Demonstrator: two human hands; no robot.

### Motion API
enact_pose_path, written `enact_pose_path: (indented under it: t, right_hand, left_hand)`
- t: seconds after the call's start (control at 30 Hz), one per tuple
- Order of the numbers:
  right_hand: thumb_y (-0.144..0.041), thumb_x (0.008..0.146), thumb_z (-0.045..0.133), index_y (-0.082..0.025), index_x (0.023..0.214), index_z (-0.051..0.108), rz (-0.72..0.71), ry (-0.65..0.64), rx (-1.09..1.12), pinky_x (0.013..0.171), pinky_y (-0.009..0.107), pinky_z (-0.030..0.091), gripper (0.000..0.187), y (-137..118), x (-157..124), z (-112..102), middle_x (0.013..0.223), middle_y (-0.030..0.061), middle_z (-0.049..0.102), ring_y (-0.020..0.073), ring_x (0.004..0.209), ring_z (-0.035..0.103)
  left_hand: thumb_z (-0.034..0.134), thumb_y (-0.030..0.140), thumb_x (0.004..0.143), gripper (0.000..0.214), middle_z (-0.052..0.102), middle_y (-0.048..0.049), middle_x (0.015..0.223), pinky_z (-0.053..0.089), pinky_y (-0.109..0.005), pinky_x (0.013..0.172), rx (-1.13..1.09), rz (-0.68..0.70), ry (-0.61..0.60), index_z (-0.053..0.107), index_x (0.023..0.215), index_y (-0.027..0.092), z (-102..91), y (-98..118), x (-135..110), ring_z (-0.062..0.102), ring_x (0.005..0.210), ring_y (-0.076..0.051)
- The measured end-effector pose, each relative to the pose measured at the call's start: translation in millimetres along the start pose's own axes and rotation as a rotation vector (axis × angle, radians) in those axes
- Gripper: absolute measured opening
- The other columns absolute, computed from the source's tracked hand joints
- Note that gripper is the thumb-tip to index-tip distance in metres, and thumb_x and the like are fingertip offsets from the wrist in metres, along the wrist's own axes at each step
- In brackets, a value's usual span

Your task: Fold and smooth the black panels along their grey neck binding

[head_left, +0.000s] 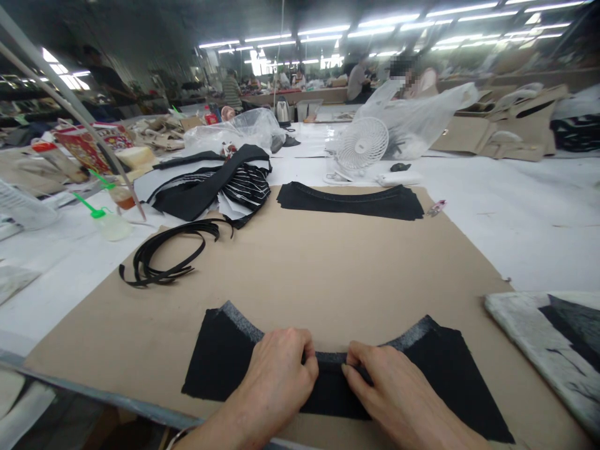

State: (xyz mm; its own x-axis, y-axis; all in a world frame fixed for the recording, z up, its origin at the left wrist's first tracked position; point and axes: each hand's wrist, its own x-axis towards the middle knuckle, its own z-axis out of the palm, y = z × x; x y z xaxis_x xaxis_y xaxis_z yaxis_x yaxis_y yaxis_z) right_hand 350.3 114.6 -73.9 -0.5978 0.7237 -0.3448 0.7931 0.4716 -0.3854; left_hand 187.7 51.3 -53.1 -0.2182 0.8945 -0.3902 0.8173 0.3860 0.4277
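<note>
A curved black fabric panel (335, 394) lies on brown board in front of me. Along its concave far edge runs a grey strip (407, 339), which shows at both ends and between my hands. My left hand (285, 369) is closed on that edge left of the middle, thumb and fingers pinched together. Just to the right, my right hand (384, 375) pinches the same edge with its thumb and fingertips. Both hands rest on the panel and hide parts of its edge.
Brown board (356, 269) covers the table's near part. Farther back lie stacked black curved pieces (349, 201), coiled black strips (164, 256) and a black-and-white pile (220, 184). A white fan (360, 144) stands behind. Green-tipped bottles (112, 225) are at left, a stained pad (553, 350) at right.
</note>
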Motion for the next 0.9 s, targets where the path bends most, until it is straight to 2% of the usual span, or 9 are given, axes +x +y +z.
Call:
enact_pose_path:
  t: [0.17,0.37,0.9]
  right_hand:
    - [-0.018,0.088,0.048,-0.021,0.073,0.063,-0.007,0.02,0.002,0.057,0.029,0.024,0.021,2.5,-1.8,-0.1,0.07,0.0034,0.068,0.0206,0.069,0.063]
    - [-0.014,0.083,0.046,-0.021,0.069,0.06,0.016,0.023,-0.014,0.056,0.028,0.022,0.021,2.8,-3.3,-4.0,0.068,0.0026,0.067,0.02,0.067,0.061]
    - [-0.015,0.08,0.047,-0.021,0.068,0.06,0.02,0.016,0.0,0.056,0.029,0.021,0.018,5.7,-0.8,-1.2,0.067,0.0035,0.067,0.0197,0.067,0.06]
  left_hand:
    - [0.053,0.023,0.076,0.011,0.07,-0.0014,0.077,0.036,-0.026,0.064,-0.034,-0.01,0.015,0.064,0.075,0.022,3.9,-2.0,0.0,0.064,0.08,-0.02]
    - [0.048,0.018,0.077,0.014,0.069,-0.0011,0.074,0.035,-0.025,0.062,-0.021,0.021,0.024,0.062,0.075,0.022,6.8,-1.7,2.9,0.064,0.074,-0.018]
    - [0.051,0.018,0.075,0.013,0.068,-0.0017,0.072,0.033,-0.025,0.061,-0.048,-0.007,0.007,0.063,0.072,0.02,8.3,-0.7,3.9,0.062,0.072,-0.017]
